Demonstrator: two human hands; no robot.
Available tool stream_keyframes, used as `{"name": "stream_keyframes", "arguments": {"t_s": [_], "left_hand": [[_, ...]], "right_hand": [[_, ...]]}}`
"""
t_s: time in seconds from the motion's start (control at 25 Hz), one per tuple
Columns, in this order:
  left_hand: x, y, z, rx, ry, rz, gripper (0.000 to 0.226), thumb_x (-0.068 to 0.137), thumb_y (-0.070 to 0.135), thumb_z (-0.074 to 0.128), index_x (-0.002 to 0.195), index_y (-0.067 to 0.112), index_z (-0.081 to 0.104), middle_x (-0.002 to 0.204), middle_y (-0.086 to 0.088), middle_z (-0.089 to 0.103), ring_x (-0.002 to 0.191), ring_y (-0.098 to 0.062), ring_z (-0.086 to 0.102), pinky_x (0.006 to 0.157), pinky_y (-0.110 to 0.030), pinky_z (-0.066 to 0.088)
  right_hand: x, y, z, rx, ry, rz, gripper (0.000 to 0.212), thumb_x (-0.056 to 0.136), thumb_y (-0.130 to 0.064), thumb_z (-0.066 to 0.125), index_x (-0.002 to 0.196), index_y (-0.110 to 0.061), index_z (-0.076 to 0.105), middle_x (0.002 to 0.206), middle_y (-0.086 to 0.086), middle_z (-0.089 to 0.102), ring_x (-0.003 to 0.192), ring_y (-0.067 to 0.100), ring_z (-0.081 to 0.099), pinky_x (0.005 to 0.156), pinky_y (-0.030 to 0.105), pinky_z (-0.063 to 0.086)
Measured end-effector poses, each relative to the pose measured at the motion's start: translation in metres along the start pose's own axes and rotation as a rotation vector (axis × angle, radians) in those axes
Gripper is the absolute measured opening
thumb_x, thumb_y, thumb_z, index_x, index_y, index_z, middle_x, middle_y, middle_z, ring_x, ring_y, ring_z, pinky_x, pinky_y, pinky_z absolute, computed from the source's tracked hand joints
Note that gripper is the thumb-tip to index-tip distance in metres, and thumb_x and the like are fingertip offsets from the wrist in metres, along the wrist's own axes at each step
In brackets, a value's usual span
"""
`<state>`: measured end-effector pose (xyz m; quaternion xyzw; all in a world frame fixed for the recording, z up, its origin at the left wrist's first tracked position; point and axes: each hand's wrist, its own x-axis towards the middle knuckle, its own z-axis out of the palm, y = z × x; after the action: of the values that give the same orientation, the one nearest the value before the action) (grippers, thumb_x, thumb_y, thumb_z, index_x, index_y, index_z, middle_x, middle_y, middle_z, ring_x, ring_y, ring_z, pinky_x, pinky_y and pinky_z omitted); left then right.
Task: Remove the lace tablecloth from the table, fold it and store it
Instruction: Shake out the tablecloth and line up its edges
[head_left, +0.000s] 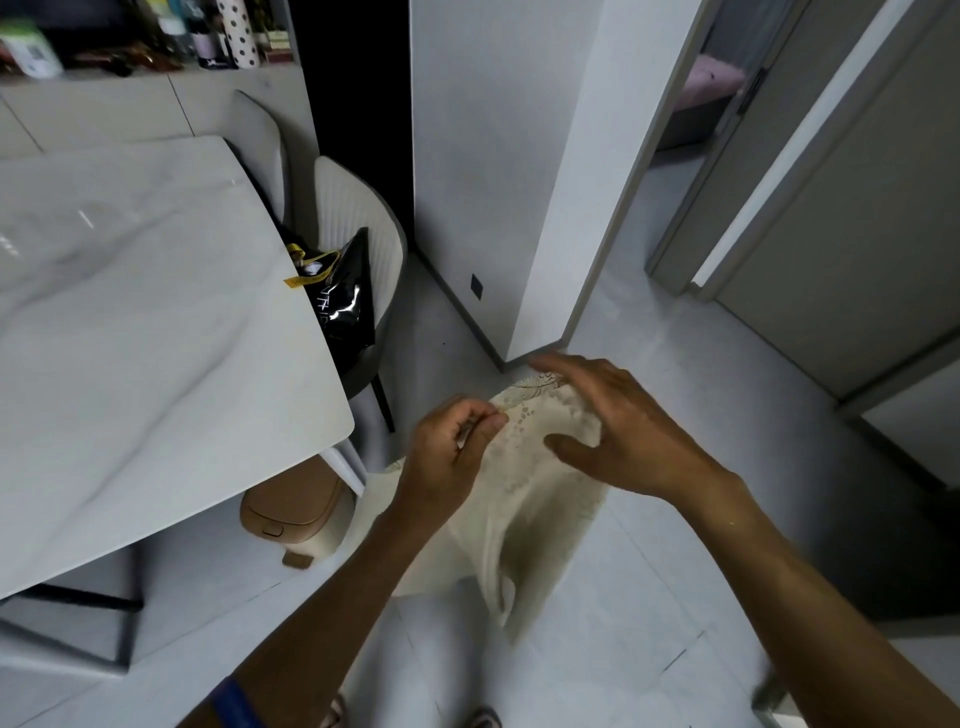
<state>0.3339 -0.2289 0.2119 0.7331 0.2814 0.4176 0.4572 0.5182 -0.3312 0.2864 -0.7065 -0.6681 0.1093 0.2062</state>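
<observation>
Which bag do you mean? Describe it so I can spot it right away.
Start at the white marble table. Just past its far right edge stands a ribbed cream chair. The glossy black bag sits on that seat, the only shiny black thing there, with a yellow tag.

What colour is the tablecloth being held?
Cream tablecloth with lace cut-outs, in the head view.

Two bare forearms, both uncovered from the lower edge of the picture up to the wrists. No rings, no watch to see on the left hand (447, 457) or on the right hand (628, 431). Short, plain fingernails, without polish. On the left arm, near the bottom edge, a blue band (236, 704), maybe the hem of a short sleeve or a strap; not possible to tell which. Between the arms, at the near edge, the tips of two feet in sandals or slippers (485, 719), striped, only partly visible.
</observation>
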Motion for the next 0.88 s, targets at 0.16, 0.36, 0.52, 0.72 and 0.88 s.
{"name": "stream_keyframes", "arguments": {"t_s": [0.16, 0.36, 0.52, 0.72, 0.88], "left_hand": [[0.006, 0.004, -0.008, 0.132, -0.06, 0.12, 0.026, 0.092, 0.035, 0.056, 0.087, 0.011, 0.063, 0.074, 0.022, 0.053, 0.07, 0.002, 0.058, 0.066, -0.005, 0.045], [0.0, -0.006, -0.042, 0.011, -0.23, -0.101, 0.029, 0.078, 0.053, 0.07, 0.101, 0.047, 0.054, 0.072, 0.012, 0.065, 0.065, -0.004, 0.064, 0.054, -0.018, 0.052], [-0.038, -0.055, -0.078, 0.185, -0.447, -0.26, 0.041, 0.068, 0.062, 0.074, 0.105, 0.052, 0.059, 0.09, 0.038, 0.066, 0.084, 0.006, 0.068, 0.063, -0.005, 0.051], [-0.078, -0.113, -0.092, 0.318, -0.429, -0.448, 0.021, 0.083, 0.034, 0.075, 0.078, 0.013, 0.074, 0.069, 0.004, 0.07, 0.06, -0.004, 0.061, 0.063, -0.036, 0.054], [-0.06, -0.114, -0.11, 0.391, -0.292, -0.382, 0.039, 0.083, 0.035, 0.075, 0.052, 0.032, 0.051, 0.048, 0.013, 0.053, 0.049, -0.004, 0.05, 0.051, -0.015, 0.034]], "right_hand": [[0.024, -0.009, 0.007, -0.155, -0.083, -0.038, 0.049, 0.083, -0.049, 0.069, 0.126, -0.038, 0.048, 0.124, -0.005, 0.063, 0.109, 0.015, 0.057, 0.092, 0.026, 0.039], [0.051, -0.016, 0.0, -0.073, -0.216, -0.041, 0.006, 0.086, -0.035, 0.069, 0.085, -0.03, 0.066, 0.08, -0.012, 0.068, 0.072, 0.006, 0.063, 0.066, 0.017, 0.053], [0.062, -0.022, -0.016, 0.131, -0.215, -0.046, 0.011, 0.082, -0.023, 0.075, 0.078, -0.032, 0.069, 0.074, -0.02, 0.066, 0.08, -0.004, 0.063, 0.067, 0.005, 0.05], [0.075, -0.021, -0.027, 0.209, -0.216, -0.03, 0.014, 0.079, -0.01, 0.075, 0.08, -0.023, 0.073, 0.077, -0.019, 0.07, 0.077, -0.001, 0.067, 0.064, 0.008, 0.051], [0.075, 0.009, -0.039, -0.094, -0.169, 0.057, 0.018, 0.082, -0.013, 0.074, 0.079, -0.028, 0.067, 0.078, -0.011, 0.069, 0.072, 0.006, 0.063, 0.06, 0.016, 0.044]]}}
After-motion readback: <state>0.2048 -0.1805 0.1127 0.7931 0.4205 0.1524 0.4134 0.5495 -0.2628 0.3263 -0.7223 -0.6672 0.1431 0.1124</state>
